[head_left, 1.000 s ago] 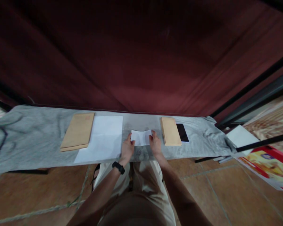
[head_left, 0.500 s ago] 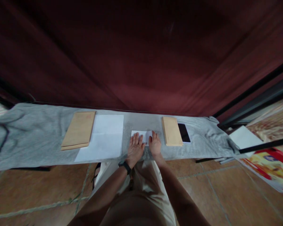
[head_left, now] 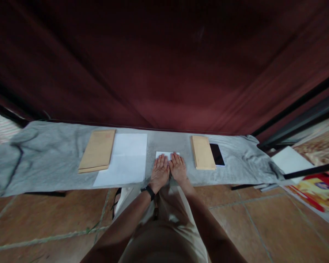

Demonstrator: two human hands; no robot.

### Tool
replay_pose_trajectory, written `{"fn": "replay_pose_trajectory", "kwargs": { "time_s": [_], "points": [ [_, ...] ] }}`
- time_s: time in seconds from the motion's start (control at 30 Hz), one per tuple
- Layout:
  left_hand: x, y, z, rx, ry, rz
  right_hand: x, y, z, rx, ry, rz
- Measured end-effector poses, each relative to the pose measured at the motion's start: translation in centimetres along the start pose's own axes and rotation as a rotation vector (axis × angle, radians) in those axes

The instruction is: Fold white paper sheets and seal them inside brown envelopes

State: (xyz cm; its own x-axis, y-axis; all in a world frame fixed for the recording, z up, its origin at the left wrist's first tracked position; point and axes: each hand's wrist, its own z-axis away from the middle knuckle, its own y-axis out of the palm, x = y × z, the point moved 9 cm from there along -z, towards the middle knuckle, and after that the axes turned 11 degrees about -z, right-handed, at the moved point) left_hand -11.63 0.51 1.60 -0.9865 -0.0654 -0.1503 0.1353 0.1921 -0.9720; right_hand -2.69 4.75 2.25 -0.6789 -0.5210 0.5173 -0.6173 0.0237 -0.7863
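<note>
A small folded white paper (head_left: 164, 155) lies on the grey cloth (head_left: 52, 157) covering a long low table. My left hand (head_left: 159, 171) and my right hand (head_left: 177, 168) rest flat on it side by side, fingers stretched out and together, covering most of it. Only the paper's far edge shows beyond the fingertips. A black band is on my left wrist.
Left of my hands lie a large white sheet (head_left: 123, 160) and a brown envelope (head_left: 98, 150). To the right sit a stack of brown envelopes (head_left: 203, 157) and a dark phone (head_left: 217, 154). A dark red curtain hangs behind. White and coloured sheets (head_left: 315, 182) lie at the far right.
My hands went from holding the small paper by its two side edges to lying flat on top of it, both palms moving inward until they meet.
</note>
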Motion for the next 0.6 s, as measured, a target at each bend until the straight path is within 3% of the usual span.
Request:
{"fn": "replay_pose_trajectory", "kwargs": {
  "time_s": [0.37,0.43,0.6],
  "points": [
    [2.6,-1.0,1.7,-0.035,-0.143,-0.102,-2.3,-0.5,1.3,0.011,0.044,0.129],
    [2.0,-1.3,1.8,-0.053,-0.124,-0.139,-2.4,-0.5,1.4,0.03,0.059,0.165],
    [-2.8,-0.9,2.1,-0.038,0.12,-0.124,-2.3,-0.4,1.4,0.078,0.063,0.215]
  ]
}}
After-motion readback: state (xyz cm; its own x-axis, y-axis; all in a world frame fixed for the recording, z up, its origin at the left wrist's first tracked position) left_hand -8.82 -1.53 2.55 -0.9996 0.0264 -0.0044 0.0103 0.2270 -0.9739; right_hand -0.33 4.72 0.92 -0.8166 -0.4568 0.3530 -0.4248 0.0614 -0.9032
